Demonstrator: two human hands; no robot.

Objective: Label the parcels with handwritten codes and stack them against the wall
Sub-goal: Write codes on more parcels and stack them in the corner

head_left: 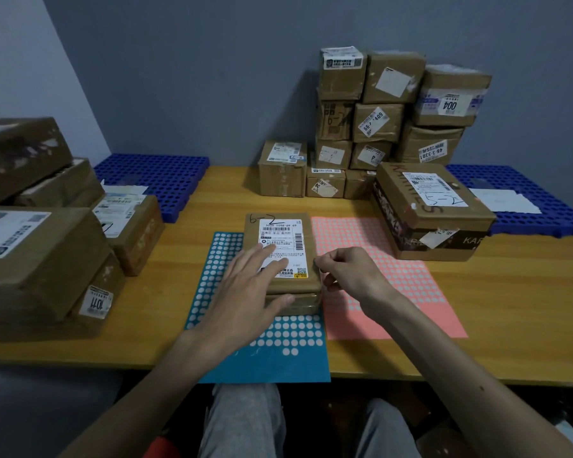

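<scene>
Left hand [245,292] rests flat on the parcel [280,234]; right hand [351,272] pinches its edge.

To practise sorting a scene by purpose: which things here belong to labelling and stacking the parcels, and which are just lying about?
Job: parcel marked 6-2, left hand flat on it, right hand gripping its edge, stack of parcels against the wall, pile of parcels at left, box marked 5-2.
Lying about: blue dot-sticker sheet, pink dot-sticker sheet, blue plastic grids, white paper.

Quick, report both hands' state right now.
Left hand: open, straight fingers pressing flat on the parcel.
Right hand: fingers curled, apparently pinching the parcel's right edge.
</scene>
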